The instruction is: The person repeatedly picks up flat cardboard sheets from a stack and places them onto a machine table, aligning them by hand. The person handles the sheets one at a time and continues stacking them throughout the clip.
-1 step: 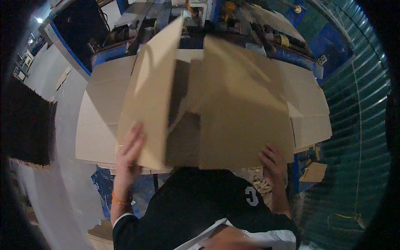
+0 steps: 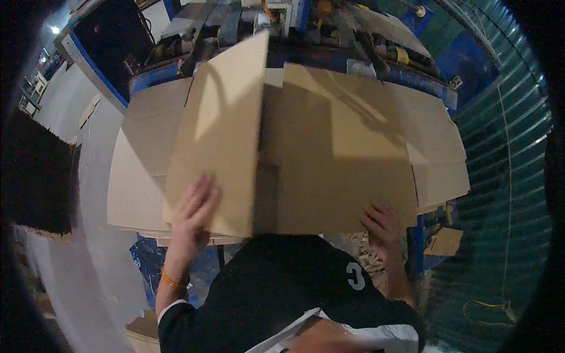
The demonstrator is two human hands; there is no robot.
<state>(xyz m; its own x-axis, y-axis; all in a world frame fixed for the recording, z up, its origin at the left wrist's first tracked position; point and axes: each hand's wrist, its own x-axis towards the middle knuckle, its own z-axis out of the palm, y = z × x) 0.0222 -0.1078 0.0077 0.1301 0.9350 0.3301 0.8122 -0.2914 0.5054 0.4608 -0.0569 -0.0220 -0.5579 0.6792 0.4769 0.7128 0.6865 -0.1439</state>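
Observation:
A brown corrugated cardboard box blank lies in front of me, its two panels folded inward. Its left panel (image 2: 215, 135) is tilted, with the inner edge raised. My left hand (image 2: 197, 212) rests on that panel near its front edge, fingers stretched out over the board. The right panel (image 2: 347, 159) lies flatter, and a narrow dark gap separates the two. At the front right corner my right hand (image 2: 384, 226) has its fingers spread on the board; its thumb is hard to see.
Wider cardboard sheets (image 2: 141, 159) are stacked beneath, sticking out on both sides. Behind them stands a blue machine (image 2: 400, 73) with rollers and belts. A green corrugated wall (image 2: 494, 194) rises on the right. Cardboard scraps (image 2: 444, 241) lie low at the right.
My left hand has moved right and inward on the left panel. That panel's raised edge has swung right, narrowing the gap. The right panel has settled flatter; my right hand has barely shifted.

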